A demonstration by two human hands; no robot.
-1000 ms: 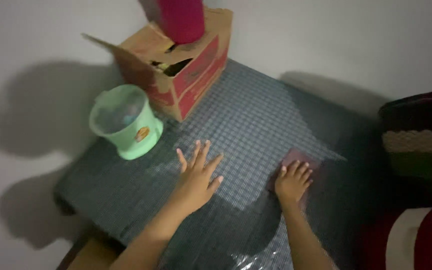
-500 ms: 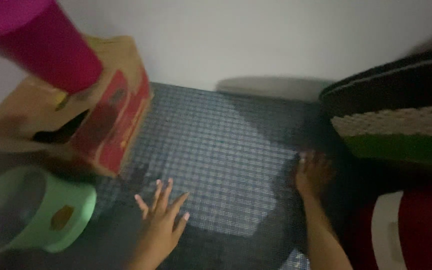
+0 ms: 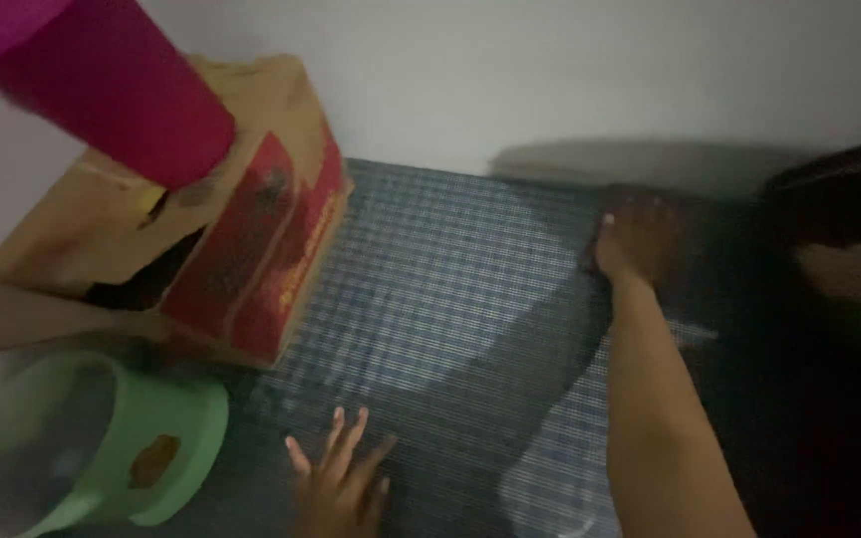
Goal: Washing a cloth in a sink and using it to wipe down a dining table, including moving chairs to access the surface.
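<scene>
A blue-and-white checked cloth (image 3: 430,289) lies beside a brown cardboard box (image 3: 151,249) with red panels, a magenta cylinder (image 3: 112,90) and a pale green pot (image 3: 142,448).

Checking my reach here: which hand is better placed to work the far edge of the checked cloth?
Probably the right hand: it is stretched out at the checked cloth's far edge. The left hand lies flat at the near edge, beside the green tub.

Left hand (image 3: 343,485) flat, fingers spread, on checked cloth (image 3: 430,289), just beside green plastic tub (image 3: 102,448). Right hand (image 3: 635,239) presses cloth's far edge near wall. Cardboard box (image 3: 201,229) left, magenta cylinder (image 3: 102,85) on top. Frame blurred.
</scene>
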